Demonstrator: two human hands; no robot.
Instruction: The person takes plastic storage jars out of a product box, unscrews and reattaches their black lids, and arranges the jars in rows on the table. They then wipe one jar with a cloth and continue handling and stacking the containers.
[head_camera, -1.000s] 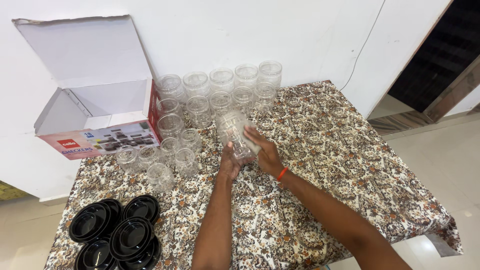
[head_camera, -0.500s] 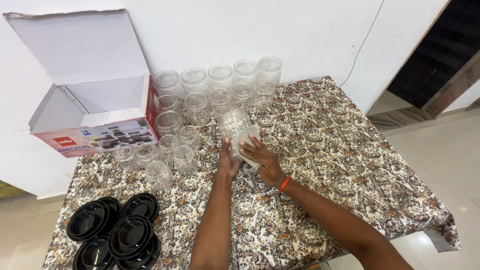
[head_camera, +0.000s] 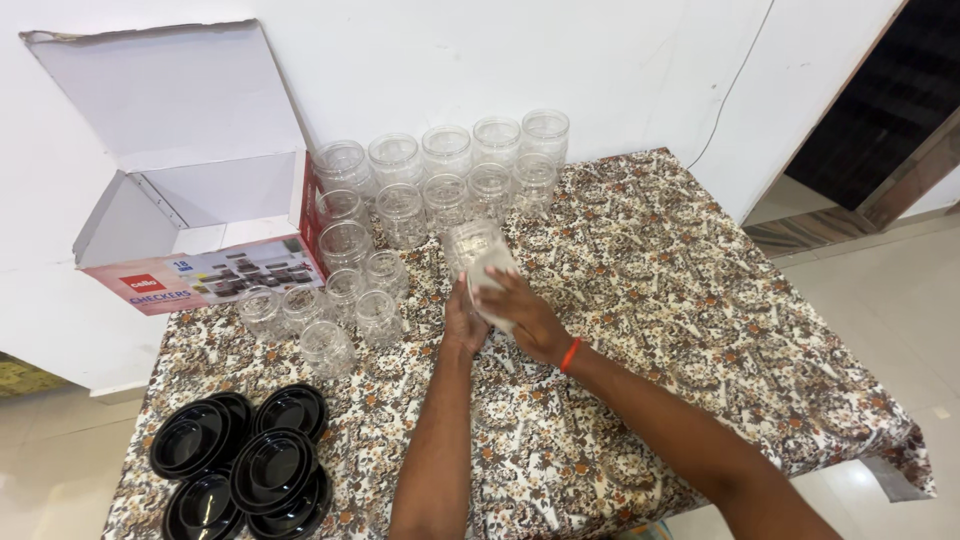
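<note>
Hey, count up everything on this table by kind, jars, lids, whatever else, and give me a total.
Clear jars: 18, counting the held jar between the left hand and right hand
Black lids: at least 6 showing; they are stacked, so more may be hidden
Open cardboard box: 1
Total: at least 25

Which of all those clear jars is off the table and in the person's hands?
The clear jar just in front of the rows, tilted and held between the left hand and right hand. It seems to have something white inside; the other jars stand upright on the tablecloth.
</note>
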